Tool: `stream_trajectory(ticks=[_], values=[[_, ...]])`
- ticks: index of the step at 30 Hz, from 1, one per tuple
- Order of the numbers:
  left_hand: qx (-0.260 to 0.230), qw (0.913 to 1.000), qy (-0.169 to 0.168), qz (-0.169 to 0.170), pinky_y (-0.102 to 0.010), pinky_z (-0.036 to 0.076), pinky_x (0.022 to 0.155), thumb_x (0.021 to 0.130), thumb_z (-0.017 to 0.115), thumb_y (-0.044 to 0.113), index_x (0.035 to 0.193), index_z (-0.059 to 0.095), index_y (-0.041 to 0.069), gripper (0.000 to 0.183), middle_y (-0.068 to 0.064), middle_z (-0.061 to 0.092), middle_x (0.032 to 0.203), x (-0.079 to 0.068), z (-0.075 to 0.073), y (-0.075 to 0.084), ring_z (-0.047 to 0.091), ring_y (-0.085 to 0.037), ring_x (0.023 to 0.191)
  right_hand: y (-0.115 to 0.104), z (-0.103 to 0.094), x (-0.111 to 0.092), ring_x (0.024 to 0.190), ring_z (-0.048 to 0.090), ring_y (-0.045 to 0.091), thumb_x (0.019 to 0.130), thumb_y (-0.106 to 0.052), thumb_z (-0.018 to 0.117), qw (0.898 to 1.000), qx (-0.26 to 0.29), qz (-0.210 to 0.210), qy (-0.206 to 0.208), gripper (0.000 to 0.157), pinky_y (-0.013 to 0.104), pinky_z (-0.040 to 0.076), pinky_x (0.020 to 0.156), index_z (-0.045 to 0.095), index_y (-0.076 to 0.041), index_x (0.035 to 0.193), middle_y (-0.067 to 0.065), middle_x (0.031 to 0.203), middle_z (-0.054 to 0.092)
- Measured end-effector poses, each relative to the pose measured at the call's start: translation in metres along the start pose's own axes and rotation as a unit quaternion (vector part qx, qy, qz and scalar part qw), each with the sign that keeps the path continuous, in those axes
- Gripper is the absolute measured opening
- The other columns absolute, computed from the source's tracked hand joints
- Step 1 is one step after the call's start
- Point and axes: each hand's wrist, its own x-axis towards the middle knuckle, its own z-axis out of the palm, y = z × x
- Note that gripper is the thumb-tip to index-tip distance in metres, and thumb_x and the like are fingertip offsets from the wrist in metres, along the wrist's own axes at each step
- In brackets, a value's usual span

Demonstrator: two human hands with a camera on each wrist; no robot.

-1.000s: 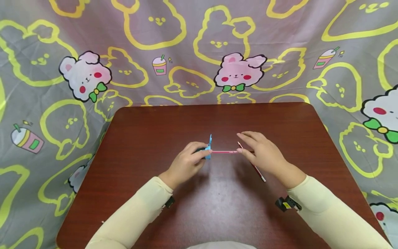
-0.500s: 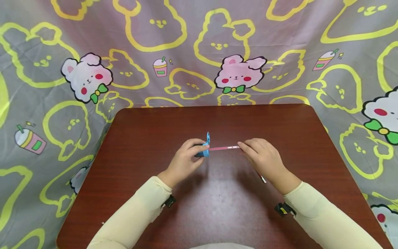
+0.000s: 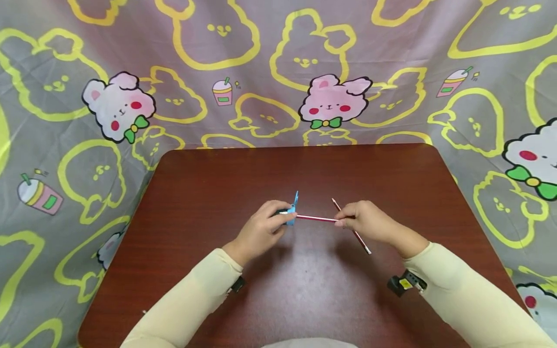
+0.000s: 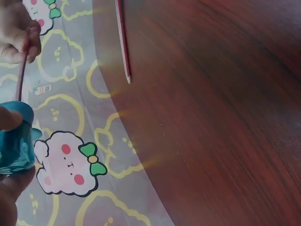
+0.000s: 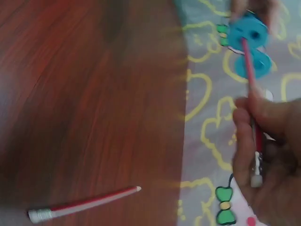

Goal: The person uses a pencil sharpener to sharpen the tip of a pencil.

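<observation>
My left hand [image 3: 261,227] grips a blue pencil sharpener [image 3: 291,217] above the table, its round lid [image 5: 254,64] flipped up. Two holes show in the sharpener's face in the right wrist view. Into one of them runs the tip of a red-and-white striped pencil [image 3: 316,218], nearly level; the tip itself is hidden inside. My right hand [image 3: 372,223] pinches this pencil between thumb and fingers toward its eraser end. Beneath the right hand, a second red striped pencil [image 3: 362,242] lies slantwise on the table, partly covered by the fingers.
The brown table [image 3: 226,179] has rounded corners. A patterned curtain [image 3: 261,63] hangs close behind it and along both sides. One tiny pale bit [image 3: 144,312] lies by the left forearm.
My right hand, with fingers spread a second ago, has come over the pencil's end and now pinches it. The pencil's right end has dipped slightly. My left hand stays almost where it was.
</observation>
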Motion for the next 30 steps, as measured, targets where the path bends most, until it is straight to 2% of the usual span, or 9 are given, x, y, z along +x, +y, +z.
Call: stream_trajectory(ticks=[2, 4, 6, 8, 12, 15, 18, 24, 30], values=[[0.008, 0.9997, 0.003, 0.024, -0.026, 0.045, 0.088, 0.071, 0.063, -0.005, 0.100, 0.068, 0.008, 0.032, -0.011, 0.057, 0.104, 0.000, 0.001, 0.000, 0.053, -0.023, 0.101, 0.003, -0.005, 0.002, 0.057, 0.046, 0.007, 0.080, -0.014, 0.065, 0.992, 0.087, 0.064, -0.071, 0.008, 0.022, 0.040, 0.049, 0.069, -0.007, 0.080, -0.006, 0.063, 0.055], [0.012, 0.9991, 0.001, 0.041, -0.025, 0.045, 0.088, 0.073, 0.063, -0.004, 0.100, 0.067, 0.009, 0.031, -0.011, 0.056, 0.104, -0.001, 0.002, 0.000, 0.052, -0.023, 0.102, 0.006, -0.008, 0.004, 0.055, 0.045, 0.009, 0.083, -0.016, 0.063, 0.974, 0.152, 0.114, -0.125, 0.012, 0.023, 0.040, 0.048, 0.067, -0.005, 0.081, -0.002, 0.061, 0.052], [0.011, 0.9988, -0.004, 0.047, -0.025, 0.045, 0.088, 0.074, 0.062, -0.004, 0.100, 0.067, 0.010, 0.030, -0.010, 0.056, 0.105, -0.002, 0.003, 0.001, 0.052, -0.023, 0.103, 0.008, -0.010, 0.004, 0.054, 0.045, 0.010, 0.084, -0.017, 0.062, 0.965, 0.171, 0.127, -0.153, 0.014, 0.024, 0.041, 0.048, 0.066, -0.005, 0.080, 0.000, 0.061, 0.051], [0.010, 0.9991, -0.011, 0.039, -0.024, 0.046, 0.088, 0.074, 0.063, -0.004, 0.101, 0.067, 0.010, 0.030, -0.010, 0.056, 0.105, -0.002, 0.005, 0.001, 0.052, -0.022, 0.102, 0.007, -0.010, 0.004, 0.057, 0.048, 0.011, 0.084, -0.018, 0.061, 0.970, 0.149, 0.116, -0.154, 0.014, 0.026, 0.043, 0.050, 0.066, -0.006, 0.080, 0.001, 0.062, 0.053], [0.014, 0.9998, -0.012, 0.009, -0.025, 0.046, 0.087, 0.071, 0.065, -0.004, 0.101, 0.067, 0.009, 0.033, -0.009, 0.057, 0.104, -0.003, 0.006, 0.000, 0.053, -0.021, 0.100, 0.001, -0.007, 0.003, 0.076, 0.058, 0.016, 0.086, -0.030, 0.059, 0.994, 0.010, 0.069, -0.082, 0.024, 0.032, 0.049, 0.067, 0.068, -0.010, 0.096, 0.001, 0.082, 0.064], [0.017, 0.9998, -0.010, -0.009, -0.025, 0.046, 0.087, 0.071, 0.066, -0.002, 0.101, 0.068, 0.010, 0.033, -0.008, 0.057, 0.104, -0.002, 0.006, -0.001, 0.053, -0.021, 0.099, -0.007, -0.005, 0.002, 0.104, 0.054, 0.023, 0.085, -0.043, 0.056, 0.995, -0.074, 0.066, -0.014, 0.046, 0.042, 0.044, 0.087, 0.059, -0.011, 0.118, 0.006, 0.111, 0.060], [0.016, 0.9997, -0.008, -0.018, -0.026, 0.046, 0.087, 0.071, 0.068, -0.001, 0.101, 0.068, 0.010, 0.031, -0.008, 0.058, 0.105, -0.002, 0.005, -0.001, 0.053, -0.021, 0.099, -0.013, -0.004, 0.001, 0.117, 0.044, 0.027, 0.084, -0.047, 0.056, 0.987, -0.145, 0.047, 0.051, 0.058, 0.048, 0.040, 0.092, 0.049, -0.013, 0.130, 0.009, 0.126, 0.050], [-0.002, 0.9988, 0.007, -0.048, -0.023, 0.044, 0.087, 0.072, 0.067, 0.000, 0.100, 0.067, 0.008, 0.030, -0.007, 0.057, 0.104, 0.000, 0.002, -0.003, 0.052, -0.020, 0.099, -0.011, 0.000, 0.002, 0.119, 0.041, 0.029, 0.079, -0.042, 0.062, 0.945, -0.262, -0.065, 0.183, 0.059, 0.047, 0.037, 0.095, 0.048, -0.013, 0.129, 0.010, 0.130, 0.045], [-0.013, 0.9970, 0.013, -0.075, -0.023, 0.045, 0.086, 0.072, 0.070, 0.002, 0.103, 0.067, 0.009, 0.031, -0.008, 0.057, 0.106, 0.003, -0.004, -0.003, 0.051, -0.019, 0.101, -0.003, 0.008, 0.005, 0.105, 0.052, 0.033, 0.083, -0.032, 0.060, 0.881, -0.297, -0.211, 0.303, 0.042, 0.047, 0.043, 0.088, 0.060, -0.006, 0.115, 0.015, 0.114, 0.057]])
